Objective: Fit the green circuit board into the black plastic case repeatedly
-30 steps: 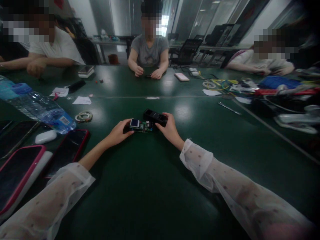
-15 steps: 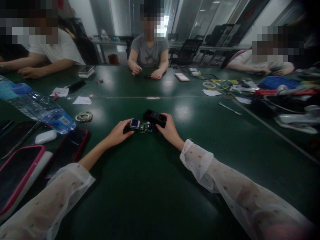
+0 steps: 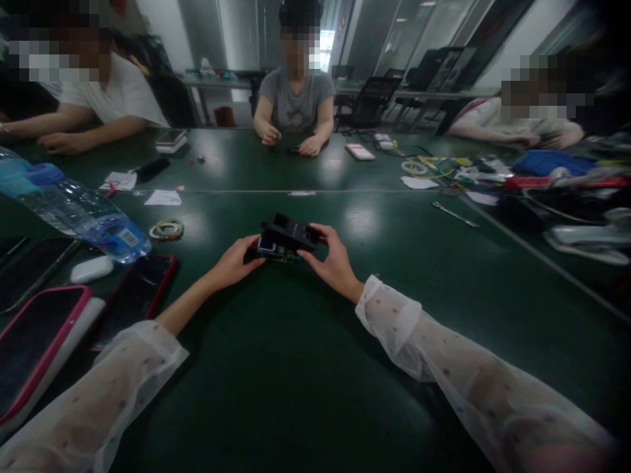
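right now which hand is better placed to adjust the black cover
Probably the right hand: it grips the black cover, while the left hand holds the circuit board partly beneath it.

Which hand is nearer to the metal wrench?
The right. The right hand, holding the black cover, is left of the wrench; the left hand is farther left, at the left end of the circuit board.
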